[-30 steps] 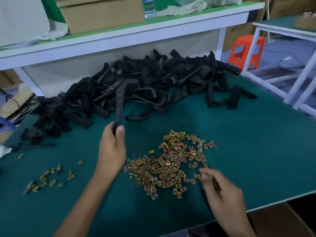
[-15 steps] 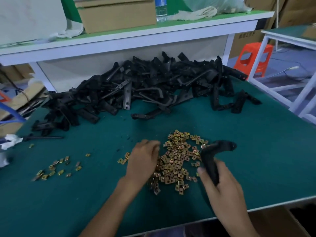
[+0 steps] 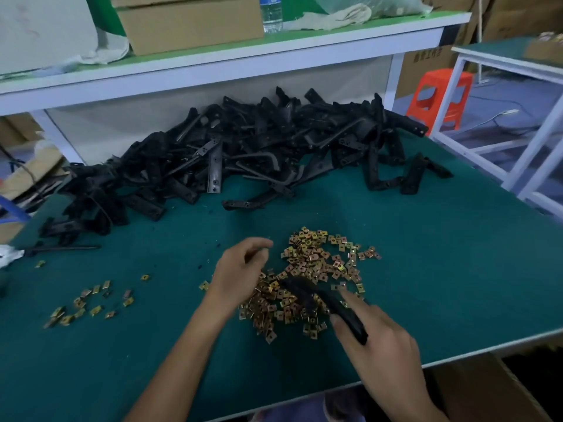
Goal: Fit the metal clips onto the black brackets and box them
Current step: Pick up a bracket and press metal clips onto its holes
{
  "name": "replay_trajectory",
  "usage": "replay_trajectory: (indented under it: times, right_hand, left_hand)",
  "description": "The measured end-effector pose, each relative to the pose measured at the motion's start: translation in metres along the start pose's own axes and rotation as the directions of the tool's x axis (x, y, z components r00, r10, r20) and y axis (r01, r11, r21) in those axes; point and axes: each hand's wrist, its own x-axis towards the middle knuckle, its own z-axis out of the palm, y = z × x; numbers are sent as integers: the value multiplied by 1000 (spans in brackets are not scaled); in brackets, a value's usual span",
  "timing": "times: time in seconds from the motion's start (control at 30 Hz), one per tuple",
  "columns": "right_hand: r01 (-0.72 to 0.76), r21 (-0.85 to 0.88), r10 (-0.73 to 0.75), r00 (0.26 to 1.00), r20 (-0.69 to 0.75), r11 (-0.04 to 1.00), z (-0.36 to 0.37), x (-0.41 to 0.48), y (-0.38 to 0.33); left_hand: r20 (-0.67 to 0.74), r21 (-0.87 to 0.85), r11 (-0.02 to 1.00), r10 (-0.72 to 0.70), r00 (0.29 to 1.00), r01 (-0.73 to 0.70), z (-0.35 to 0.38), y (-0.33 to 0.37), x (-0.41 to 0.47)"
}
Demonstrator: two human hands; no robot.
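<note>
A big heap of black brackets (image 3: 243, 153) lies along the back of the green table (image 3: 457, 254). In front of it is a pile of small gold metal clips (image 3: 310, 269). My right hand (image 3: 374, 339) grips one black bracket (image 3: 323, 303) that lies low across the near side of the clip pile, pointing up and left. My left hand (image 3: 240, 269) hovers at the pile's left edge with thumb and fingers curled together; whether it pinches a clip is hidden.
A smaller scatter of clips (image 3: 88, 303) lies at the left. A thin black rod (image 3: 64, 248) rests near the left edge. A cardboard box (image 3: 487, 391) sits below the table's front edge. A white shelf (image 3: 213, 62) with a carton stands behind; an orange stool (image 3: 438, 95) at right.
The bracket went from my left hand to my right, which has lowered it across the clip pile. My left hand came down to the pile's left edge.
</note>
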Motion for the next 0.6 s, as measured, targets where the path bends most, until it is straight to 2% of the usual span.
replay_trajectory:
  times: [0.1, 0.17, 0.27, 0.33, 0.6]
  right_hand:
    - [9, 85, -3, 998, -69, 996, 10, -3, 4]
    - [-46, 195, 62, 995, -78, 980, 11, -3, 6]
    - [-117, 432, 136, 991, -15, 894, 10, 1, 14]
    - [-143, 521, 154, 988, 21, 842, 8, 4, 16]
    - [-129, 581, 122, 991, 52, 804, 5, 6, 16]
  left_hand:
    - [-8, -285, 956, -77, 997, 72, -3, 11, -20]
    - [25, -367, 925, -91, 996, 94, -4, 16, -31]
    - [33, -346, 936, -50, 998, 58, -5, 22, -40]
    - [45, -334, 942, -13, 999, 27, -4, 27, -43]
    - [64, -263, 965, 20, 998, -3, 2, 33, -52]
